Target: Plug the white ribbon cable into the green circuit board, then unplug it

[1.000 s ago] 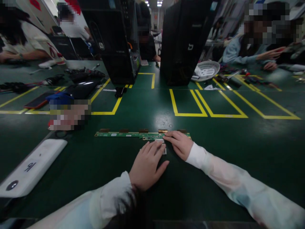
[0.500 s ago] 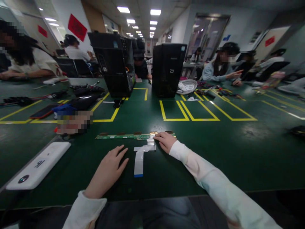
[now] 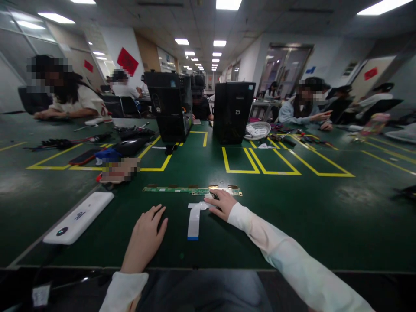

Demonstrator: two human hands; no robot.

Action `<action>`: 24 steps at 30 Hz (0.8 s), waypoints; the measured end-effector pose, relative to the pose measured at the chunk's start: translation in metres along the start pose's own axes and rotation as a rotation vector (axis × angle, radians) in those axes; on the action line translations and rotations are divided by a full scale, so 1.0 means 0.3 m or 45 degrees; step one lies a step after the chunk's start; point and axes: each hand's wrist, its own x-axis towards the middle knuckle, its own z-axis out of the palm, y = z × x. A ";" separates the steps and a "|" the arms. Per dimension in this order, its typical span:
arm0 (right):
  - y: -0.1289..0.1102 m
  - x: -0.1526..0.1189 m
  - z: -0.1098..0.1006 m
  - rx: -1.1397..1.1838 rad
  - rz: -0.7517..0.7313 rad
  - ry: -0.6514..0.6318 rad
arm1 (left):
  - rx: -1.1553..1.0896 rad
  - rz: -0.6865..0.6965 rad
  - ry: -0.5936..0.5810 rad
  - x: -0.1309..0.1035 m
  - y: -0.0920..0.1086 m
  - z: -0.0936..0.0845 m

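A long, thin green circuit board lies flat on the table in front of me. From its right part a white ribbon cable runs toward me, folded near the top and with a blue end. My right hand rests over the board's right part, its fingers spread; the fingertips reach the board and the cable's upper end, where they hide some of the joint. Left of the cable, my left hand lies on the table, fingers apart and holding nothing.
Two black computer towers stand at the back. A white power bank lies at the left. Dark cables and a white basket sit farther off on the green table, which bears yellow tape lines. Other people sit around.
My view has tilted up a little. My right fingers have spread, with the thumb lower, beside the ribbon cable. My left hand has moved slightly away from the cable.
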 end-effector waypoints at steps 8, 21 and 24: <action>-0.006 0.019 0.010 -0.010 0.051 -0.027 | -0.013 -0.022 0.024 0.005 0.009 -0.011; 0.044 -0.148 -0.021 -0.106 0.057 0.000 | -0.001 0.008 0.076 -0.005 0.013 -0.022; 0.108 -0.279 -0.070 -0.123 0.054 0.052 | -0.016 0.007 0.082 -0.006 0.010 -0.018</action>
